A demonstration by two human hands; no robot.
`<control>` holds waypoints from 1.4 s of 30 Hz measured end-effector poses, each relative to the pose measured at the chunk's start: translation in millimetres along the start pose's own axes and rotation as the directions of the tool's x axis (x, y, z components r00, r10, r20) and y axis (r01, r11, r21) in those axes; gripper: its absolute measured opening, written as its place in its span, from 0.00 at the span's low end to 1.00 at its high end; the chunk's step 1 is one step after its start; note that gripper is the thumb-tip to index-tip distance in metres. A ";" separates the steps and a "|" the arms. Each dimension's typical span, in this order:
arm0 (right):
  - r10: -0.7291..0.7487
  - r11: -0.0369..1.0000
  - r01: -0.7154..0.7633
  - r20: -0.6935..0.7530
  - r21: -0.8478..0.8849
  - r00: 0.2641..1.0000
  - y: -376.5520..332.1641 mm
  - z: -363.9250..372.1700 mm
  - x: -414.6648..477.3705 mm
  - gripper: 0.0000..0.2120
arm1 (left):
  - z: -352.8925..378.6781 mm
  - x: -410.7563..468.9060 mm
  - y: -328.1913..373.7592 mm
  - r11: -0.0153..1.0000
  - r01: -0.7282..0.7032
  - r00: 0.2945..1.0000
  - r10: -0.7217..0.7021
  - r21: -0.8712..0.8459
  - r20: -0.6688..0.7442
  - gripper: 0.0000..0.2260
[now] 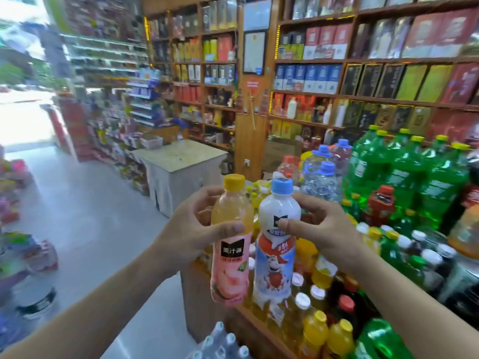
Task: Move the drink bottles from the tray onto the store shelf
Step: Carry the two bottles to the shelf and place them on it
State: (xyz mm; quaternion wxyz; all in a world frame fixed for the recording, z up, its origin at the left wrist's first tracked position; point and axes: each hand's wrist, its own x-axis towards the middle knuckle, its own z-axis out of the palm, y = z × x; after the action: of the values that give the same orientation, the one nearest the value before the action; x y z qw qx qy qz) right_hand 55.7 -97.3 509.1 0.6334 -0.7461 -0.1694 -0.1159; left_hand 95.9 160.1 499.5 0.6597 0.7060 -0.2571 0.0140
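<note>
Transport is judged under way: at frame centre 2 bottles are gripped upright, the pink-labelled bottle (229, 244) by the left hand (193, 229), the white bottle (277, 242) by the right hand (320, 226), and lowering into the shelf (261, 321) at lower right is needed next.

Two bare forearms are seen, entering from 7 o'clock and 5 o'clock and converging toward frame centre. No sleeve, watch, ring or glove is observed on either. The left hand (191, 229) and right hand (324, 226) are uncovered. Fingernails are short and unpainted where visible, as on the left thumb (230, 230). The upper arms are cut off by the frame edge.
</note>
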 end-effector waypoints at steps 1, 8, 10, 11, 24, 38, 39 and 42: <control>-0.006 1.000 0.006 0.021 0.004 1.000 1.6 9.7 9.5 0.17 | -11.3 -1.3 -0.6 0.999 -0.008 1.000 0.008 0.031 -0.020 0.26; -0.037 0.999 0.034 0.110 0.028 0.993 12.4 79.6 71.4 0.23 | -97.2 -16.3 -7.3 0.989 -0.007 0.973 0.041 0.146 -0.226 0.26; -0.032 0.998 0.025 0.143 0.049 0.989 14.5 104.0 87.4 0.27 | -121.5 -24.7 -10.1 0.991 -0.006 0.952 0.045 0.130 -0.303 0.30; -0.033 0.998 0.025 0.160 0.056 0.987 15.1 115.5 93.7 0.29 | -131.6 -28.9 -10.8 0.992 -0.007 0.943 0.049 0.126 -0.329 0.31; -0.107 0.979 0.009 0.473 0.205 0.874 11.6 284.8 169.5 0.27 | -258.3 -106.1 -5.7 0.964 0.095 0.764 0.089 0.247 -0.639 0.23; -0.338 0.892 -0.062 0.750 0.449 0.569 2.1 480.6 215.8 0.28 | -337.5 -211.1 15.9 0.899 0.301 0.414 0.177 0.318 -0.893 0.25; -0.359 0.882 -0.079 0.773 0.464 0.523 1.9 500.4 214.0 0.29 | -339.9 -222.9 18.3 0.894 0.315 0.371 0.194 0.320 -0.908 0.25; -0.391 0.867 -0.096 0.787 0.489 0.477 -3.3 528.9 213.4 0.28 | -339.6 -239.0 24.2 0.864 0.371 0.326 0.222 0.340 -0.919 0.25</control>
State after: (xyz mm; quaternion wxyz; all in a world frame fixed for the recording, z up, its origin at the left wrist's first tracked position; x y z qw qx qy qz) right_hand 227.8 446.5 504.5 0.6071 -0.5051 -0.5534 0.2645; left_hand -12.2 561.3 479.9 0.4786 0.7188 0.2207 0.4534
